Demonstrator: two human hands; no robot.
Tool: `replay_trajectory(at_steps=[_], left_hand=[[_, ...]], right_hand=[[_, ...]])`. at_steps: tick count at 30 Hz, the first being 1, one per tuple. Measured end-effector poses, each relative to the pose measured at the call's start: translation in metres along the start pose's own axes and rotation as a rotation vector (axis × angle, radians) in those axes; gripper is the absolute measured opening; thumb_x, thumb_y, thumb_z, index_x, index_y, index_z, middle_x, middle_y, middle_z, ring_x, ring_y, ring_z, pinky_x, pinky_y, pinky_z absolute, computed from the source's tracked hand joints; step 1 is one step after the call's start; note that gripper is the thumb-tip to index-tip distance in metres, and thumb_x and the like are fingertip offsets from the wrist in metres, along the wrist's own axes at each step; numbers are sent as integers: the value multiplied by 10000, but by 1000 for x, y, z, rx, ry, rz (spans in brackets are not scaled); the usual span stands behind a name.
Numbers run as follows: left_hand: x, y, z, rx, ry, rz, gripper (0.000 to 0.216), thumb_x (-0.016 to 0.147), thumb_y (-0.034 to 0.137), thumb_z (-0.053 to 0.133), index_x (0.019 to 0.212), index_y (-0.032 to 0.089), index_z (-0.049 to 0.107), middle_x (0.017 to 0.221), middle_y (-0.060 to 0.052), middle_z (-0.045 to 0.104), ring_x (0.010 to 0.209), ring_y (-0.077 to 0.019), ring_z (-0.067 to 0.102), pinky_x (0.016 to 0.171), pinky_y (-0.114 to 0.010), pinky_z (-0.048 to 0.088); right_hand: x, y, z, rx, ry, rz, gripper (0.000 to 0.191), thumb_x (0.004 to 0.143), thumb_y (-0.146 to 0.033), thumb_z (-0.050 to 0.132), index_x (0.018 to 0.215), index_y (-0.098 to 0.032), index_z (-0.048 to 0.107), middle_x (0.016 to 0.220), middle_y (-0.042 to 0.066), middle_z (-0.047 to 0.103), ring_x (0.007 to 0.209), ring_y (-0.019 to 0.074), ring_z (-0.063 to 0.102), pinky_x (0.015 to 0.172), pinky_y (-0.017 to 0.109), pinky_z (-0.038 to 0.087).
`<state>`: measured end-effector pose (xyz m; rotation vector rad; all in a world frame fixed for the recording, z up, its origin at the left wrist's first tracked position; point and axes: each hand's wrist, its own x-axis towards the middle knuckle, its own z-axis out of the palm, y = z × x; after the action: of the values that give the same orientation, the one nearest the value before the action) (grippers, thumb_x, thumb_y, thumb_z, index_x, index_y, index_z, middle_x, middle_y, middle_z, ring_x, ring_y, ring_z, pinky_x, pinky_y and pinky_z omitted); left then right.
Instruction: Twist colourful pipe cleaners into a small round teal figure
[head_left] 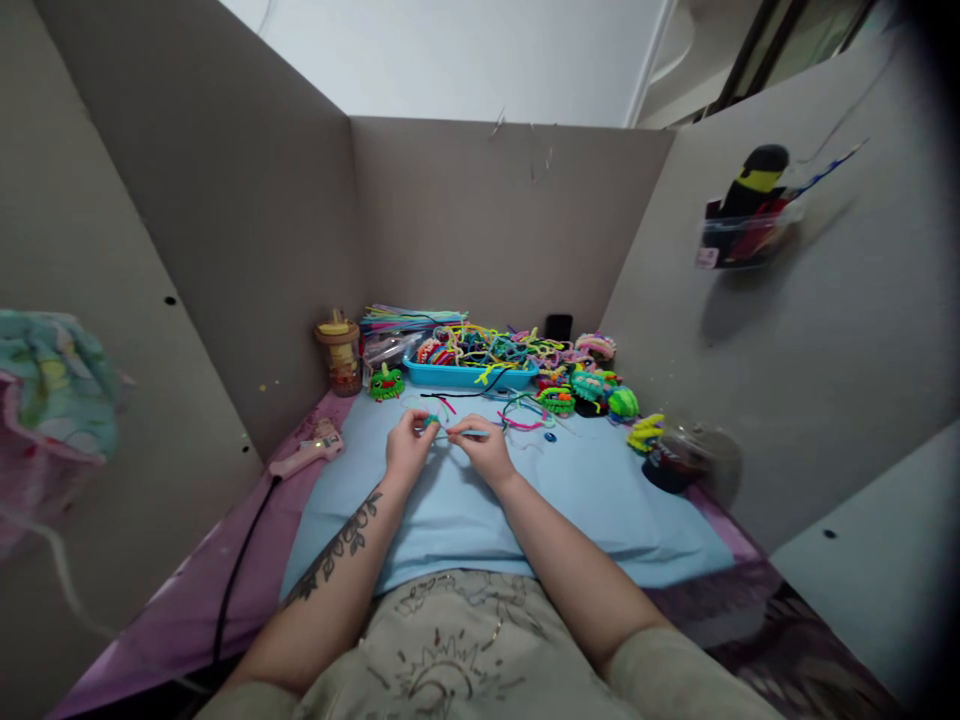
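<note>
pinching half-hidden teal piece [431, 421] — left fingers [418, 416]; right fingers [471, 422] pinch pale-blue stick [478, 434] — tip unclear

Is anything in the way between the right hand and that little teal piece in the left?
Nothing visible: the right hand, holding a slim blue tool, is close beside the left hand, which holds the small teal piece.

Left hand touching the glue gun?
Apart. The head view shows it: bare blue cloth lies between the left hand and the glue gun.
</note>
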<state>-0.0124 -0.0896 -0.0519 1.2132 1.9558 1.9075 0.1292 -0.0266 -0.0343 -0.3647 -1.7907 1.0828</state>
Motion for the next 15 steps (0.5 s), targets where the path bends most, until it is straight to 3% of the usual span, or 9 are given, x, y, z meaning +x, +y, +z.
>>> replay_trajectory(at_steps=[3, 7, 10, 15], left_hand=[[2, 0, -1, -93, -7, -86, 324, 610, 363, 699, 841, 165, 588, 684, 2, 608, 601, -123, 561, 569, -222, 398], [2, 5, -1, -310, -62, -181, 377, 596, 383, 710, 848, 153, 551, 660, 10, 599, 598, -118, 571, 585, -221, 411], [-1, 9, 0, -336, -109, -171, 371, 615, 383, 699, 864, 148, 556, 643, 15, 587, 591, -112, 557, 576, -215, 399], [-5, 13, 2, -298, -157, -107, 329, 639, 348, 678, 874, 145, 567, 673, 2, 604, 599, -110, 553, 573, -214, 394]], right_hand=[[2, 5, 2, -1, -55, 45, 168, 696, -257, 672, 858, -216, 679, 852, 30, 644, 795, 168, 590, 685, 277, 461], [4, 14, 6, -211, -97, -40, 398, 636, -185, 700, 1022, -244, 620, 1001, 31, 612, 935, 193, 545, 810, 331, 440], [6, 18, 7, -356, -29, -113, 248, 660, -139, 664, 888, -234, 642, 933, 27, 603, 952, 199, 525, 890, 364, 394], [5, 16, 5, -423, 35, -121, 78, 704, -204, 661, 778, -215, 640, 865, 33, 569, 906, 201, 515, 853, 349, 392]])
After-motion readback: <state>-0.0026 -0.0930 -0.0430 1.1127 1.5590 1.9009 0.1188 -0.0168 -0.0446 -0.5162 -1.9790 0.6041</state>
